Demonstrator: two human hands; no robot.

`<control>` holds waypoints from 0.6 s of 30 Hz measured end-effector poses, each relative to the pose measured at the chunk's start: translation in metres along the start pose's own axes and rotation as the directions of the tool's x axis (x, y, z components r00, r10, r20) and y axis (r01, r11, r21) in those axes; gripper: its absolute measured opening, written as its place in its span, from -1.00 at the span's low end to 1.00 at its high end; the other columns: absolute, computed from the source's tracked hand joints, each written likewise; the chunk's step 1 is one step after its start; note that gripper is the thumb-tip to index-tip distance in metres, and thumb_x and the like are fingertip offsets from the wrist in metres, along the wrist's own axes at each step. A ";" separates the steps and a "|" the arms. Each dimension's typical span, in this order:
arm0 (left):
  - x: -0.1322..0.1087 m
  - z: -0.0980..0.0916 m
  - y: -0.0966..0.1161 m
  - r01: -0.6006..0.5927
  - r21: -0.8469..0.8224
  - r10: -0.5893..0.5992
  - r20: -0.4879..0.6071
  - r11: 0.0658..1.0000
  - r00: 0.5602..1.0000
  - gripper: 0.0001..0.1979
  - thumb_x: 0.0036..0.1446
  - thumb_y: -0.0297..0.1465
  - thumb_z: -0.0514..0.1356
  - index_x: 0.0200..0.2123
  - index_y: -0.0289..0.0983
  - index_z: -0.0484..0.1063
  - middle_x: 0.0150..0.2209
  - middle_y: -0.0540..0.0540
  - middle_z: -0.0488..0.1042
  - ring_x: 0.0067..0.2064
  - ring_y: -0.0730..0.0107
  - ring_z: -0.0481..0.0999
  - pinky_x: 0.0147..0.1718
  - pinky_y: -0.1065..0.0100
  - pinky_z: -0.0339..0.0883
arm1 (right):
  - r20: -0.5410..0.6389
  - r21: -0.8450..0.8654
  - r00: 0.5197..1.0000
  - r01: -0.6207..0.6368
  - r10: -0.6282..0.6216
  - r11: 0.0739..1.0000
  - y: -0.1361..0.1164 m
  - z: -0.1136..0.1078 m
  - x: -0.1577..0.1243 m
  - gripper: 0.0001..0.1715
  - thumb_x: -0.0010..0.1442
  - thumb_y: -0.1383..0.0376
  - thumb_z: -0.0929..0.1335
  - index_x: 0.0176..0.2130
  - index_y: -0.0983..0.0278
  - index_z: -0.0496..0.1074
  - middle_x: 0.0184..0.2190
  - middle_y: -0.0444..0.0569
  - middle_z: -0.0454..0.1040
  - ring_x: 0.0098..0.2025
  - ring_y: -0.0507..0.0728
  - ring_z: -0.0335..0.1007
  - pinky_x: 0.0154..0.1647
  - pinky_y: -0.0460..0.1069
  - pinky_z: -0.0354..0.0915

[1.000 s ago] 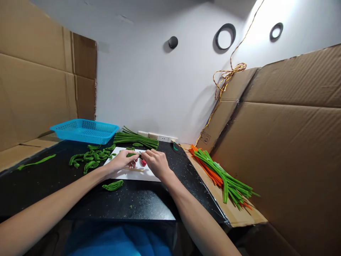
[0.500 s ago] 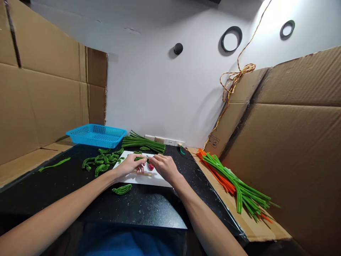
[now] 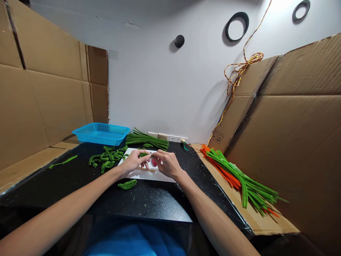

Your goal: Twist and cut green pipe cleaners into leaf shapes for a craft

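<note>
Over a white board (image 3: 165, 177), my left hand (image 3: 133, 164) pinches a short green chenille-stem piece (image 3: 144, 155) between thumb and fingers. My right hand (image 3: 169, 164) has its fingertips closed at the right end of that same piece; they partly cover it. Below the hands a thin wooden stick (image 3: 146, 170) lies on the board, and a red-pink round thing (image 3: 153, 162) shows beside the right fingers. One looped green chenille shape (image 3: 127, 184) rests on the black table in front of the board. Several similar looped shapes (image 3: 108, 156) are heaped to the left.
A blue plastic basket (image 3: 80, 137) stands at the back left. Behind the board lies a bundle of dark green stems (image 3: 146, 139). Light green stems (image 3: 247, 183) and orange stems (image 3: 226, 174) lie on cardboard at right. Cardboard walls (image 3: 298, 142) flank the table; a twisted cord (image 3: 231, 89) hangs at right.
The camera view has tilted a little, shifting the table slightly right and up. Both hands stay together on the green piece; my right fingers have changed their grip slightly.
</note>
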State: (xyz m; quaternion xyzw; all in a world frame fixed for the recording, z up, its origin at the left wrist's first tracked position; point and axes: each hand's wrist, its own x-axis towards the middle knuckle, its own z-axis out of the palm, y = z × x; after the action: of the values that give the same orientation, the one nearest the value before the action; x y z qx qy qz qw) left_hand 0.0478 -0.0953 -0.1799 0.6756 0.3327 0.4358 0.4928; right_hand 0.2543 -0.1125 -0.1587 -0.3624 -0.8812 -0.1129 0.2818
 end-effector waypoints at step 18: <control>-0.002 0.003 0.008 0.105 -0.111 -0.110 -0.039 0.988 0.993 -0.47 0.00 0.02 0.46 -0.26 -0.35 0.54 -0.39 -0.09 0.55 -0.51 0.45 0.52 -0.66 0.51 0.23 | -0.044 -0.099 0.999 -0.003 -0.002 0.995 0.005 -0.001 0.000 -0.76 0.49 0.24 0.33 0.01 0.17 0.59 -0.11 -0.06 0.64 -0.24 0.06 0.58 -0.38 -0.09 0.21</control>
State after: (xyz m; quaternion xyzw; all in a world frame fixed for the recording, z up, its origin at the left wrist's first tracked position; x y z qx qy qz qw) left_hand 0.0503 -0.1006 -0.1728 0.6187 0.3554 0.4414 0.5441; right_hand 0.2584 -0.1096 -0.1577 -0.3737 -0.8680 -0.1645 0.2826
